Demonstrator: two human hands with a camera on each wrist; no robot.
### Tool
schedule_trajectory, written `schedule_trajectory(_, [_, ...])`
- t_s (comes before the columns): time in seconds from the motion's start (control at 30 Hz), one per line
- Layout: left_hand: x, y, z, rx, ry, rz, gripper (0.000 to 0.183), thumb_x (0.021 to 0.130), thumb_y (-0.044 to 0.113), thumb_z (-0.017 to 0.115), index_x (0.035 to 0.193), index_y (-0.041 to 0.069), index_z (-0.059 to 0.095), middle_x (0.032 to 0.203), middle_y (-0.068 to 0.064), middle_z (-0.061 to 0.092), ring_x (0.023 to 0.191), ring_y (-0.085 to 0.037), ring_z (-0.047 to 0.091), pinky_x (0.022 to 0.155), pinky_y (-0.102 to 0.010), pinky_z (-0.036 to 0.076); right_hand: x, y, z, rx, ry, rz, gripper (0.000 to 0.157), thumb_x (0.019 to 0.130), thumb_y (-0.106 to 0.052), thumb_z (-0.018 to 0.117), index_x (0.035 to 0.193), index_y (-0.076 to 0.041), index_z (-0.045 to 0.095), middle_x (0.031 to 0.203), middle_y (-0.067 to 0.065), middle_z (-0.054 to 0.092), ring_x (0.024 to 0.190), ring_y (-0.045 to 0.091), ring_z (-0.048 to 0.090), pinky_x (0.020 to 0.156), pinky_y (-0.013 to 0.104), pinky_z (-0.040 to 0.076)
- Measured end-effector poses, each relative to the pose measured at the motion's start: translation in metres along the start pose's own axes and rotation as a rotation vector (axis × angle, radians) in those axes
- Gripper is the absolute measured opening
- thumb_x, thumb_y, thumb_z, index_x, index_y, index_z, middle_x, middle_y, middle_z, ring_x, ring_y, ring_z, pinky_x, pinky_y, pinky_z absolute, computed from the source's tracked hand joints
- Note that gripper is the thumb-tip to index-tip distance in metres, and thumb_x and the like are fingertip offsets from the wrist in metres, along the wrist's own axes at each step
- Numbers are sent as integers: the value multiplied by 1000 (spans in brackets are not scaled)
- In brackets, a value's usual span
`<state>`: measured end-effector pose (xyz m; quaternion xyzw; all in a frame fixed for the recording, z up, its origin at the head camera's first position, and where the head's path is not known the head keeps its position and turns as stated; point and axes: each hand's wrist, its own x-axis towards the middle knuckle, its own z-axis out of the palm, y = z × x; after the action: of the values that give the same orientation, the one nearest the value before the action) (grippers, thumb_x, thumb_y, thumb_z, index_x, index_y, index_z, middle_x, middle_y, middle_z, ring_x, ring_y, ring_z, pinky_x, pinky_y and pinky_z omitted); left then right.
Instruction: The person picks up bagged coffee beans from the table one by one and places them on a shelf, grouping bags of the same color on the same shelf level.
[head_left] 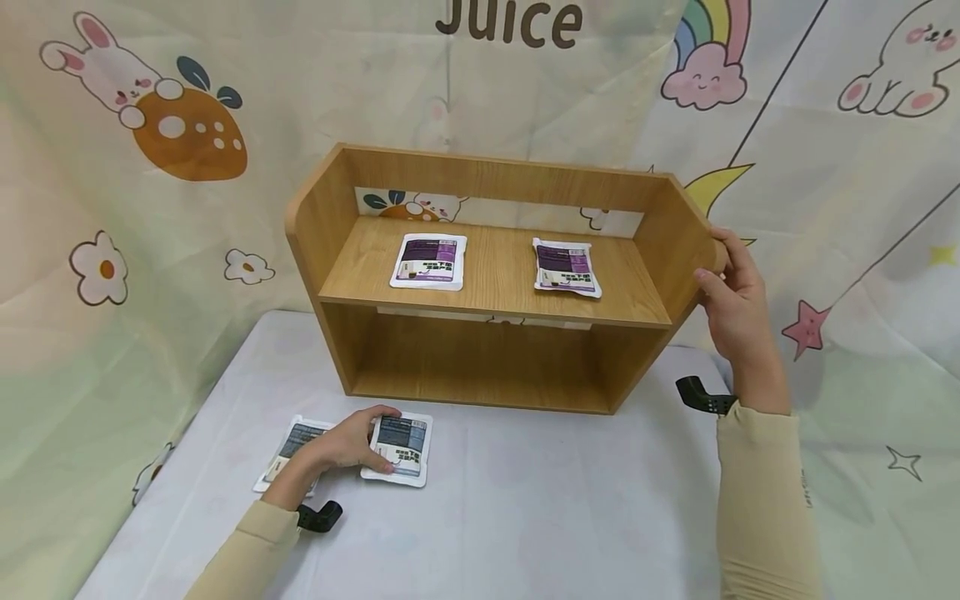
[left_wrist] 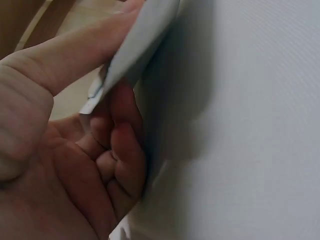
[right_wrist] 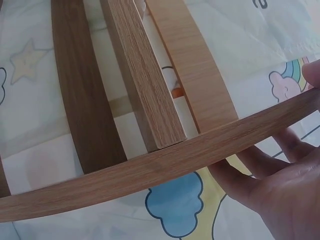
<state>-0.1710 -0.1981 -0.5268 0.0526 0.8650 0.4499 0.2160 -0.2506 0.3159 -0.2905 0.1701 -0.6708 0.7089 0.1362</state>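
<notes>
My left hand [head_left: 350, 439] pinches a flat white sachet [head_left: 402, 448] with a blue-grey printed label, thumb on one side and fingers on the other. In the left wrist view the sachet [left_wrist: 142, 45] is tilted and seen nearly edge-on. Partly behind that hand and forearm lies a second blue-grey sachet [head_left: 298, 440] on the table. My right hand [head_left: 738, 300] holds the right side panel of a wooden two-tier shelf [head_left: 495, 258] by its front edge. The right wrist view shows the fingers beneath the panel's edge [right_wrist: 150, 165] and the thumb above it.
Two purple-labelled sachets, one on the left [head_left: 428, 262] and one on the right [head_left: 567, 267], lie on the upper tier. The shelf stands at the back of a white-covered table [head_left: 540, 500]. A printed curtain [head_left: 225, 350] hangs behind and at the sides.
</notes>
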Motion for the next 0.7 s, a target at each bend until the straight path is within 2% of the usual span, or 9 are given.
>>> schedule_trajectory(0.17, [4,-5,1,-72,0,19,94,56,16,95,138,17,49,88,-11,57,74,-20,55,63,-33,42,-1,-1,0,-4,-6,-3,48,99,-2,51,144,-17,44,145,11,33,131,29,33,105,47,33])
schedule_trajectory(0.27, [4,-6,2,-86,21,19,94,56,17,95,138,19,49,80,-12,53,69,-20,53,60,-33,39,0,0,1,-3,-6,-3,48,99,-2,51,144,-18,44,145,11,33,130,29,33,104,46,34])
schedule_trajectory(0.5, [5,1,2,-94,42,37,94,58,17,94,139,17,48,78,-10,55,69,-20,53,60,-33,39,0,2,2,-8,20,-3,48,99,-3,51,144,-19,45,146,10,34,130,28,33,106,48,31])
schedule_trajectory(0.7, [11,8,-3,-173,48,72,96,60,14,93,143,9,43,94,-8,65,81,-20,63,68,-31,50,-1,1,2,-2,25,11,47,99,-3,51,143,-19,45,145,10,35,130,27,33,108,50,29])
